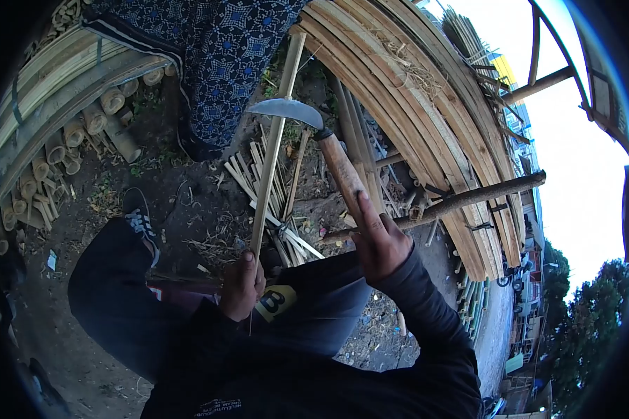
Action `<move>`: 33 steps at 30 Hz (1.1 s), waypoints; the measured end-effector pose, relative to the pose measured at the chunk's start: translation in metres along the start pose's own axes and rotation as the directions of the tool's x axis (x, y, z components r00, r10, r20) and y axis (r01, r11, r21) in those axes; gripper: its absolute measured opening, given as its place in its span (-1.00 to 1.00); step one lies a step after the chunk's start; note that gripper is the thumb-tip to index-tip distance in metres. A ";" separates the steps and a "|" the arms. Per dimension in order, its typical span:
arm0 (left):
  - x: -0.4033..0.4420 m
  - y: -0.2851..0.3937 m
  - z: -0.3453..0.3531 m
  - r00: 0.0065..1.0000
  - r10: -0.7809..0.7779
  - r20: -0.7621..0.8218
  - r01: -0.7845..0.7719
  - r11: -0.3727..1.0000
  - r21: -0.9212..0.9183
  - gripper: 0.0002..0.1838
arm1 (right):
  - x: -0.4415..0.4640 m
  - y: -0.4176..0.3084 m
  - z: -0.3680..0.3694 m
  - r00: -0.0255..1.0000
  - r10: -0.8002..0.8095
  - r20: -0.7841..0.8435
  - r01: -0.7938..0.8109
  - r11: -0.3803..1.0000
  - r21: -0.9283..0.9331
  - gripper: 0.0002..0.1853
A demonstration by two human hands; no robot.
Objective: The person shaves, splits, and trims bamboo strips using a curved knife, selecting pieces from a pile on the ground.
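While your left hand (242,286) pinches the near end of the bamboo strip (270,160) under its thumb, seemingly to steady it, your right hand (382,244) grips the sickle (340,167) by its handle, index finger laid along the wood, likely for control. The curved blade (288,109) crosses the strip's far part. Other strips (244,176) lie on the ground (108,244), apparently within easy reach.

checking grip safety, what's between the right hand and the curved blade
In the head view, the wooden handle lies between the right hand and the curved blade, with a dark collar where it meets the blade.
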State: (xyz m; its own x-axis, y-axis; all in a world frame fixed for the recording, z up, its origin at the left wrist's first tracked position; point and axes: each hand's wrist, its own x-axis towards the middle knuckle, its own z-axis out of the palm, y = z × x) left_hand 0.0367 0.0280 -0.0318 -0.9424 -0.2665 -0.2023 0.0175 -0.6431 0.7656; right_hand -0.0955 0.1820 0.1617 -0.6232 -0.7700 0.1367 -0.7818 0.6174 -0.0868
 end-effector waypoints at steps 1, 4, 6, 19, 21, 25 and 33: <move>0.000 -0.002 -0.001 1.000 0.000 0.004 0.000 1.000 0.001 -0.43 | -0.002 -0.004 0.000 0.998 0.030 0.046 -0.030 0.999 0.017 -0.21; 0.001 -0.002 -0.005 1.000 -0.008 -0.025 0.008 1.000 -0.002 -0.45 | -0.013 -0.004 0.005 0.992 -0.123 -0.004 0.123 0.992 0.013 -0.20; -0.002 0.001 0.002 0.997 0.043 0.064 -0.040 0.999 -0.037 -0.48 | -0.003 0.006 -0.002 0.997 -0.041 0.067 0.043 0.999 -0.030 -0.19; 0.001 -0.012 -0.004 0.998 0.032 0.057 -0.031 0.999 -0.019 -0.49 | 0.022 0.011 -0.008 0.996 -0.093 -0.006 0.093 0.995 0.035 -0.20; 0.003 -0.012 -0.002 1.000 -0.026 0.013 0.026 0.998 -0.054 -0.48 | 0.031 0.011 -0.013 1.000 0.015 0.012 -0.015 0.998 0.053 -0.20; 0.005 -0.019 -0.007 0.995 0.099 -0.013 -0.097 0.991 0.092 -0.48 | 0.025 0.006 -0.013 0.986 -0.158 -0.056 0.158 0.987 0.000 -0.21; 0.002 -0.012 -0.003 0.995 0.098 -0.012 -0.094 0.978 0.186 -0.46 | 0.040 0.012 -0.015 0.996 -0.089 -0.033 0.089 0.996 0.013 -0.18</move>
State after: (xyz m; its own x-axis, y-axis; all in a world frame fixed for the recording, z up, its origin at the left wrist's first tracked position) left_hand 0.0358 0.0327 -0.0436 -0.9321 -0.3366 -0.1336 0.0434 -0.4702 0.8815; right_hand -0.1294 0.1608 0.1812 -0.5505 -0.8160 0.1765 -0.8344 0.5442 -0.0872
